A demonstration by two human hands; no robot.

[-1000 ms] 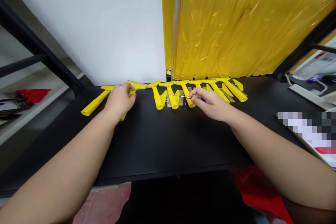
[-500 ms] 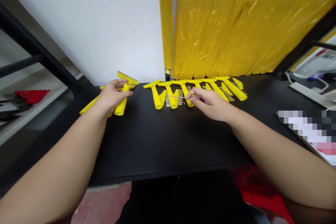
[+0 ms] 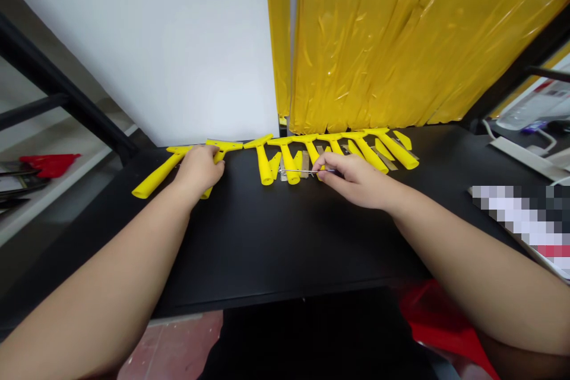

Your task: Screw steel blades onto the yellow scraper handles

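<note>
My left hand (image 3: 201, 167) is closed around a yellow scraper (image 3: 228, 146), which lies at the back of the black table. Its wide head points away from me, and my fingers cover much of the handle. Just left of it lies another yellow scraper (image 3: 155, 181). In my right hand (image 3: 350, 173) is a screwdriver (image 3: 298, 171), its thin metal shaft pointing left across a scraper handle (image 3: 291, 173). Several more yellow scrapers (image 3: 265, 169) stretch rightward in a row. Small yellow plates (image 3: 275, 165) and brown flat pieces (image 3: 305, 164) lie among them.
Behind the black table (image 3: 267, 243) stand a white panel (image 3: 191, 47) and a stack wrapped in yellow film (image 3: 378, 35). Black frame bars (image 3: 89, 113) rise at both sides. A shelf with a red item (image 3: 51, 165) is at the left.
My left hand has lowered the raised scraper onto the table beside the leftmost one, its head now lying flat. My right hand has dipped slightly, with the screwdriver still in it.
</note>
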